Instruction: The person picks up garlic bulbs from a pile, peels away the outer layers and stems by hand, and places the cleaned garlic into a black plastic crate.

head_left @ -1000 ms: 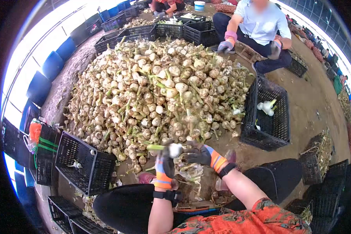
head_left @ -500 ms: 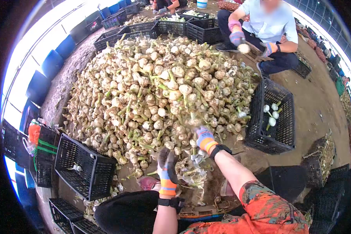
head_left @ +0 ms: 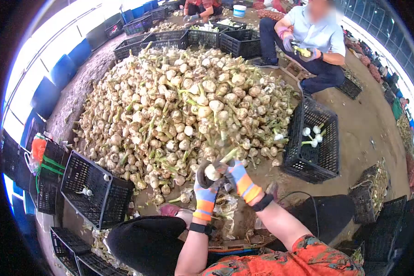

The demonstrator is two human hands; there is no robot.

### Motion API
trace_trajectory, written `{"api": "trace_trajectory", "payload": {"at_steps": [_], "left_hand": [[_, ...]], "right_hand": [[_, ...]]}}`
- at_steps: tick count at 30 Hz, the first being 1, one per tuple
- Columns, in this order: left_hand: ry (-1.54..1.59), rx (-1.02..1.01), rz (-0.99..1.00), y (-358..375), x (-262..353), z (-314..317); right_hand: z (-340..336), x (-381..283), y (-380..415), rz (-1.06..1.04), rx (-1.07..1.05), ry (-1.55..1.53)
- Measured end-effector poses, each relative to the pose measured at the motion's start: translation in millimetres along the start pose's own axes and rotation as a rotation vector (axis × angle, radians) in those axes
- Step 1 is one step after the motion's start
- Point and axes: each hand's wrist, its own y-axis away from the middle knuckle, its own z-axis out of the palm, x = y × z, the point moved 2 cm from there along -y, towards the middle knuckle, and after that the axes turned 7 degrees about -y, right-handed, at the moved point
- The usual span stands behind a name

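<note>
Whereas half a second ago the right hand (head_left: 237, 177) was stretched forward into the garlic pile (head_left: 184, 106) and the left hand (head_left: 206, 186) waited alone near the lap, both gloved hands now meet in front of the body, and a garlic bulb (head_left: 212, 172) sits between them. The co-worker (head_left: 315, 39) seated beyond the pile has also shifted, with both gloved hands now drawn together at chest level.

The bulb is pale, rounded and dusty, with a green-yellow stalk rising obliquely up and to the right from its top. It lies against the left fingers (head_left: 201, 169), which curl around its left and lower side. The right fingers (head_left: 228, 169) close in on the bulb from its right side, near the stalk base; whether they pinch the stalk or the bulb itself cannot be told. Both gloves are grey at the palm with orange and blue cuffs.

Directly ahead of the fingertips, the near edge of the pile begins, its bulbs carrying the same soil and green stalks. Right of the right fingers, well apart, stands a black crate (head_left: 329, 152) holding a few white, cleaned bulbs. Left of the left fingers, a second black crate (head_left: 80, 177) tilts toward the pile with one or two bulbs inside.
</note>
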Motion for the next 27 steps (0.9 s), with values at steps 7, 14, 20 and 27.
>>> {"api": "trace_trajectory", "payload": {"at_steps": [7, 14, 20, 27], "left_hand": [[-0.115, 0.019, 0.098, 15, 27, 12], [-0.086, 0.008, 0.115, 15, 30, 11], [-0.361, -0.006, 0.29, 17, 35, 17], [0.266, -0.02, -0.194, 29, 70, 22]], "right_hand": [[11, -5, 27, -0.131, -0.004, 0.411], [10, -25, 49, -0.12, -0.136, -0.021], [35, -60, 62, -0.148, -0.059, 0.023], [-2, -36, 41, -0.254, -0.052, 0.186]]}}
